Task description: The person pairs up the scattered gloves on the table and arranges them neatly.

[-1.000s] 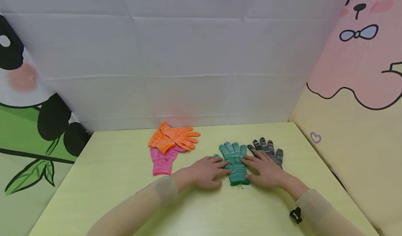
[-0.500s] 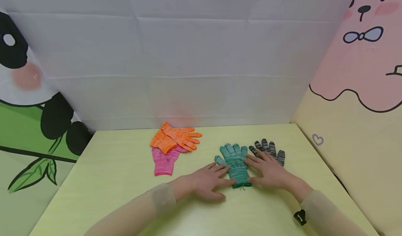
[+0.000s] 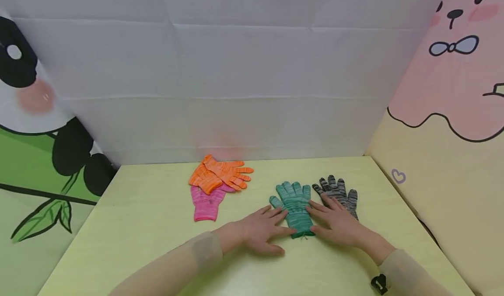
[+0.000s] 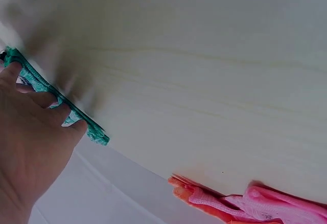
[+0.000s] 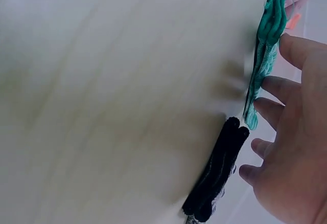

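A green knit glove (image 3: 297, 206) lies flat on the table, its fingers pointing away from me and its cuff toward me. My left hand (image 3: 260, 232), palm down with fingers spread, touches its left side and cuff. On the other side, my right hand (image 3: 340, 224) has its fingertips along the glove's right edge, the fingers extended. Beneath that hand lies a black-and-grey glove (image 3: 330, 186), partly hidden. In the right wrist view the green glove (image 5: 271, 24) shows stacked layers edge-on, beside the dark glove (image 5: 214, 173).
Orange gloves (image 3: 226, 173) overlap a pink glove (image 3: 206, 205) at the back, left of centre. A white sheet (image 3: 252, 86) rises behind the pale table (image 3: 149, 226). Cartoon-printed panels (image 3: 441, 147) stand along both sides.
The green glove has shifted slightly toward me, and more of its thumb shows on the left. Both hands have moved slightly nearer with it. The other gloves stay put.
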The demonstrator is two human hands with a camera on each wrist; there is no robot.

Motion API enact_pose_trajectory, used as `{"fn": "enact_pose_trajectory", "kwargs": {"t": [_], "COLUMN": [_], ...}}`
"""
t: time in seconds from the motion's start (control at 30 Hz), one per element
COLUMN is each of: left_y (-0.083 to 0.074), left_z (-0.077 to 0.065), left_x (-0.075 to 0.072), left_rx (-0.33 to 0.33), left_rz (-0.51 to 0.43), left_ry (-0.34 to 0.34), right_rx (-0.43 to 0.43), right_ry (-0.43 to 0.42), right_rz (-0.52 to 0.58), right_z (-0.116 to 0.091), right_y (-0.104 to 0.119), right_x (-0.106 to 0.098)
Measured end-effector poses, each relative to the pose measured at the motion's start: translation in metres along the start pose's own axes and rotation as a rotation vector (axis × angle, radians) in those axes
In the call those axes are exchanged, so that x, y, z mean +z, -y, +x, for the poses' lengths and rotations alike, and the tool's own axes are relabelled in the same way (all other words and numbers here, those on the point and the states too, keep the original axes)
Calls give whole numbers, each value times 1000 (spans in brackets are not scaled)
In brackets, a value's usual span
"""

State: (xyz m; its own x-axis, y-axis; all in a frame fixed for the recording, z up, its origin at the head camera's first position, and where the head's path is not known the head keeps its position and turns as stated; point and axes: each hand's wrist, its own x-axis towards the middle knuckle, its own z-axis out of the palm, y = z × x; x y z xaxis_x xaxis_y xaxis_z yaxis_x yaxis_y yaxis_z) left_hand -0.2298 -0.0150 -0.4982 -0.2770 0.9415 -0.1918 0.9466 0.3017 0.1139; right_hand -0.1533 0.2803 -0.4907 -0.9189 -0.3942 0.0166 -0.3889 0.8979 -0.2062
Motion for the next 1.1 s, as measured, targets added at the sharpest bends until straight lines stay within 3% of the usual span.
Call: {"fn": "enact_pose_trajectory", "kwargs": {"t": [0.3,0.5,0.73,1.1], "left_y": [-2,-2,-3,-3], "left_z": [-2,0,3,12], "left_x": [3,1,-1,-5], "left_rx": [11,4,-11,-36], "left_rz": [3,-21,-48,-50], "left_ry": [-1,11,14,22], "right_rx": [18,-10,-12,21], "right_ry": [16,-20,-2,41], "right_rz": [30,-28,-80,-72], "right_z": [2,5,8,14], "right_y": [4,4,3,-7], "right_x": [4,5,0,-6]}}
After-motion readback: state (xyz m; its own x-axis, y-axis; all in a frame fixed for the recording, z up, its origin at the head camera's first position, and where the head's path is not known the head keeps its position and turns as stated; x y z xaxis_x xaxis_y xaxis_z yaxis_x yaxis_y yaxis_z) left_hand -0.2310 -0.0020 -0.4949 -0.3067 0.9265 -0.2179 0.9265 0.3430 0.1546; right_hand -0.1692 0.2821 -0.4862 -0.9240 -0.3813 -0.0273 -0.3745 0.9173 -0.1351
